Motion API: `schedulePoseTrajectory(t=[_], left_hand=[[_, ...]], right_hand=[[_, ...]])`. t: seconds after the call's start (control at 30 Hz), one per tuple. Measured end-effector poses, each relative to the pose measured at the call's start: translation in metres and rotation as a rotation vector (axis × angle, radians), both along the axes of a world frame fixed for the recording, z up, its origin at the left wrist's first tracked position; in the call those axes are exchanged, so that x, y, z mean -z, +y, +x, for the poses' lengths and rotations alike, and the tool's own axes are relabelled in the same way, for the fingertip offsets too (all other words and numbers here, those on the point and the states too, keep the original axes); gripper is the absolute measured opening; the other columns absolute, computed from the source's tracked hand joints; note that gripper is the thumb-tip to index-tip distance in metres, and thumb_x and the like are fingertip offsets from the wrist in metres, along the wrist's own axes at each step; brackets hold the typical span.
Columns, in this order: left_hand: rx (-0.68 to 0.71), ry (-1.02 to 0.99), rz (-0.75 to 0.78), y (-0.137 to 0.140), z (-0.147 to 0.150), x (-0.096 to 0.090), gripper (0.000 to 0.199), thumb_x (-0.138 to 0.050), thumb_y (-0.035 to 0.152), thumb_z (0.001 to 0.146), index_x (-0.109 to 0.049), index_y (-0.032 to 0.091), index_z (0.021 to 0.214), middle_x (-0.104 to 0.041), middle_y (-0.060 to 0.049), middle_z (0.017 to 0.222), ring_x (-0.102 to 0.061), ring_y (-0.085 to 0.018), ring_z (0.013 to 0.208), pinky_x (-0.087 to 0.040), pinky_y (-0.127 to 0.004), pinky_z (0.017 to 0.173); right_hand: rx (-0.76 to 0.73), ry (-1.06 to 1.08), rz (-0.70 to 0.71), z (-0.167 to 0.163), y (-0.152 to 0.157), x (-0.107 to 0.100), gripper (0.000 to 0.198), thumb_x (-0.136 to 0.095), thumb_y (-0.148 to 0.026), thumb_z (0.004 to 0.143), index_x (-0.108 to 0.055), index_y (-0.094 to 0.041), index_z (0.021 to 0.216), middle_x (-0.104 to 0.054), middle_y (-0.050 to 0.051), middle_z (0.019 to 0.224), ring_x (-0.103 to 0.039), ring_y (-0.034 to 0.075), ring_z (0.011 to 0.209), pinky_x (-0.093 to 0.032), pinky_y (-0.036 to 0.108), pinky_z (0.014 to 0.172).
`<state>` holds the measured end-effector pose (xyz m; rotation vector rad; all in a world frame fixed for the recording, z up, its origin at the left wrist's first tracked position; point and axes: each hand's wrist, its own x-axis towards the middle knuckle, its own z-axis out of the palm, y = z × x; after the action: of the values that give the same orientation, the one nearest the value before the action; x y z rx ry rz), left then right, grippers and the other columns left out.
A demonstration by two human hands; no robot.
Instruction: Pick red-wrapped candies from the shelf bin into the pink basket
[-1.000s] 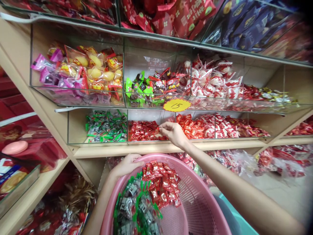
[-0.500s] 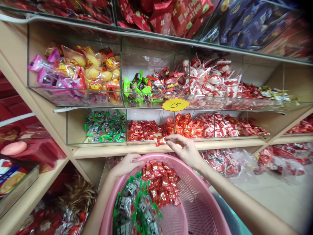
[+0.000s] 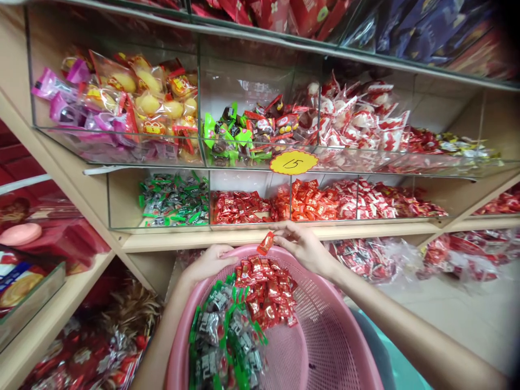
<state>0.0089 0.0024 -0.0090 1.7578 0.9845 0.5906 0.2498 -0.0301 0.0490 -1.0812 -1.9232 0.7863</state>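
My left hand [image 3: 213,262] grips the far left rim of a pink plastic basket [image 3: 331,325]. Between the fingertips of my right hand [image 3: 303,246] is one red wrapped candy [image 3: 266,243], held just above the basket's far rim. Inside the basket, a heap of red wrapped candies [image 3: 270,290] lies against the far wall. Clear packets with green ends [image 3: 211,327] fill its left side. Behind my right hand, the low shelf has a glass-fronted bin of red candies [image 3: 239,207].
Left of that bin are green-ended packets [image 3: 174,197]; to its right are orange-red candies [image 3: 311,200]. A yellow price tag [image 3: 293,162] marked 15 hangs from the shelf above. Bagged candies [image 3: 365,260] lie below the shelf on the right. A wooden upright [image 3: 73,168] slants at left.
My right hand has drawn the red candy back from the shelf edge to over the basket's rim, tilting it. My left hand keeps its hold on the rim. The view has shifted slightly.
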Motion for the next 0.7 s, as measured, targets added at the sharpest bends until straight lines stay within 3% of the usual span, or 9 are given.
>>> schedulePoseTrajectory(t=[0.37,0.5,0.7], left_hand=[[0.004,-0.039,-0.038,-0.001,0.000,0.001,0.032,-0.055,0.039,0.073,-0.061,0.008,0.082,-0.059,-0.002,0.071,-0.049,-0.012,0.062,-0.036,-0.020,0.055],[-0.002,-0.040,-0.048,-0.002,0.001,-0.001,0.032,-0.056,0.039,0.072,-0.060,0.008,0.079,-0.060,-0.002,0.072,-0.050,-0.013,0.062,-0.037,-0.021,0.056],[-0.006,-0.039,-0.040,-0.001,0.000,0.002,0.032,-0.056,0.039,0.072,-0.060,0.008,0.080,-0.060,-0.002,0.073,-0.051,-0.013,0.063,-0.038,-0.021,0.057]], right_hand=[[-0.236,-0.440,0.005,-0.025,-0.029,0.045,0.026,-0.042,-0.011,0.081,-0.062,-0.020,0.094,-0.066,0.003,0.090,-0.059,0.014,0.082,-0.044,0.028,0.076],[-0.188,-0.543,0.010,-0.029,-0.031,0.056,0.023,-0.042,-0.012,0.081,-0.060,-0.021,0.092,-0.066,0.001,0.088,-0.059,0.014,0.082,-0.043,0.025,0.073],[-0.029,-0.735,0.080,-0.035,-0.038,0.058,0.011,-0.045,-0.013,0.080,-0.054,-0.019,0.082,-0.060,0.002,0.077,-0.056,0.014,0.069,-0.036,0.022,0.056]])
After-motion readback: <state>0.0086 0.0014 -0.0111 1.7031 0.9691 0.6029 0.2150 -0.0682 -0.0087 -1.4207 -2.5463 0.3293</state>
